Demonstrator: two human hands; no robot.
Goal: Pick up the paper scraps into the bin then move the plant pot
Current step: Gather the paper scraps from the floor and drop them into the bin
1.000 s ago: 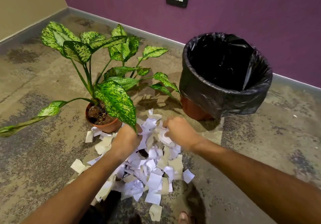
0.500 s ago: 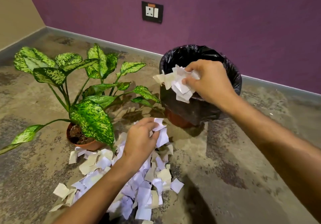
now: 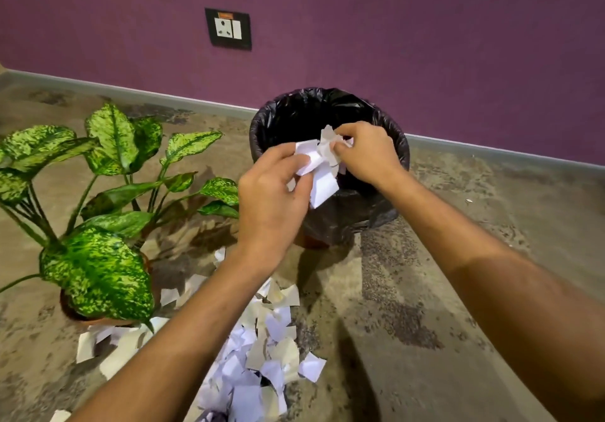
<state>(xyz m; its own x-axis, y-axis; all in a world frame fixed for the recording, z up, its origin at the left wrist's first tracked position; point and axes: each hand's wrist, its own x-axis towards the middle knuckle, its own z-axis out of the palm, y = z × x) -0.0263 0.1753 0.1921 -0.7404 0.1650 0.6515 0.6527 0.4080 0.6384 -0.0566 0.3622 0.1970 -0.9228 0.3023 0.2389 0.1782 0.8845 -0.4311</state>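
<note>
Both hands hover at the near rim of the bin (image 3: 386,120), which is lined with a black bag. My left hand (image 3: 271,202) grips a bunch of white paper scraps (image 3: 322,179). My right hand (image 3: 366,153) pinches more scraps at the top of the same bunch, over the bin's opening. A pile of white and beige paper scraps (image 3: 262,356) lies on the floor under my left forearm. The plant pot (image 3: 70,310), terracotta with large speckled green leaves (image 3: 95,268), stands at the left, touching the pile's edge.
A purple wall with a grey skirting (image 3: 491,153) runs behind the bin, carrying a black socket plate (image 3: 228,29). The floor (image 3: 458,290) is mottled brown concrete. Loose scraps (image 3: 88,343) lie in front of the pot.
My left hand has lifted off the pile with scraps and risen to the bin. My right hand has moved with its scraps over the bin's opening. The view has tilted up.
</note>
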